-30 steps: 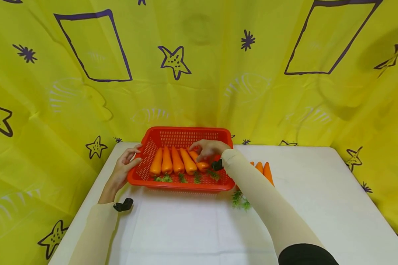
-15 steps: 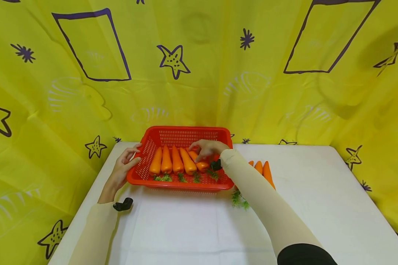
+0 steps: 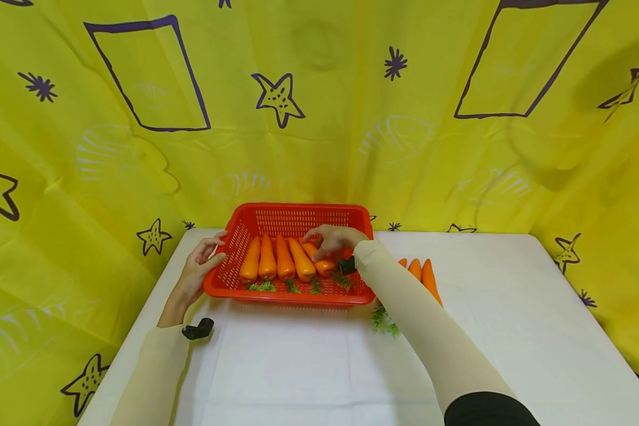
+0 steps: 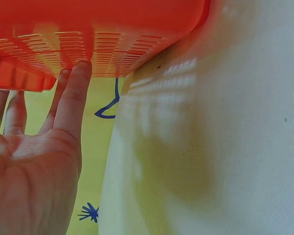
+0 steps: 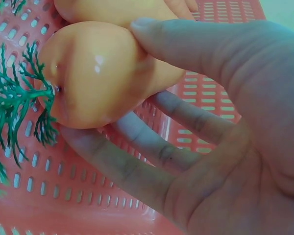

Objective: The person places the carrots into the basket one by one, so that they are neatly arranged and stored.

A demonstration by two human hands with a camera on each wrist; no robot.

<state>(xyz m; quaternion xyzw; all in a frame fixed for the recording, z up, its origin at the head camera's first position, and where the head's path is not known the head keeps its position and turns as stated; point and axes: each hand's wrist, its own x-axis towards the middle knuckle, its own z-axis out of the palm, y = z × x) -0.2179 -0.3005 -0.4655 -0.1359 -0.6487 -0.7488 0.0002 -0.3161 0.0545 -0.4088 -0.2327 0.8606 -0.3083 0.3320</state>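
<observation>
A red perforated plastic basket sits near the back of the table, with several orange carrots with green tops side by side in it. My left hand holds the basket's left side: its thumb lies over the rim, and its fingers reach up against the outer wall in the left wrist view. Inside the basket my right hand grips the rightmost carrot. The thumb presses its upper side while the fingers lie beneath; a feathery green top sticks out from the thick end.
More carrots lie on the white table right of the basket, partly hidden by the right sleeve. Their green leaves show below the basket's right corner. A yellow patterned curtain hangs behind and at both sides.
</observation>
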